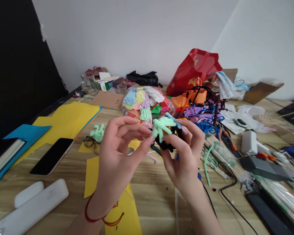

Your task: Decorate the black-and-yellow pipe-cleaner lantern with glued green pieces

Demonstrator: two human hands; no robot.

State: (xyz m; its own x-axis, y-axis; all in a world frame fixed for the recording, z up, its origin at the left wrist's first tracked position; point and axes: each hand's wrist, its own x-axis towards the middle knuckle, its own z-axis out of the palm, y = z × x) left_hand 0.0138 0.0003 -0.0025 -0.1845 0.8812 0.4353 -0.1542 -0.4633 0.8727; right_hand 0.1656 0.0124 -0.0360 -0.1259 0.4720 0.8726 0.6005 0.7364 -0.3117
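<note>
Between my hands, above the table, is a small figure of mint-green pipe cleaners (163, 125), with a light blue strip at its top. A black fuzzy part (172, 143) with some gold shows beneath it. My right hand (184, 155) wraps its fingers around the figure from the right. My left hand (122, 147), with a red cord bracelet at the wrist, pinches the figure's left end between thumb and fingertips. Another mint-green pipe-cleaner piece (97, 133) lies on the table left of my left hand. A loose green pipe cleaner (208, 166) rests to the right.
Behind my hands lies a plastic bag of coloured pipe cleaners (145, 102). A red bag (193, 70) stands at the back. Left are a phone (52, 156), yellow sheets (70, 116) and a white device (36, 212). Pliers (226, 140), bundled stems (225, 151) and cables lie right.
</note>
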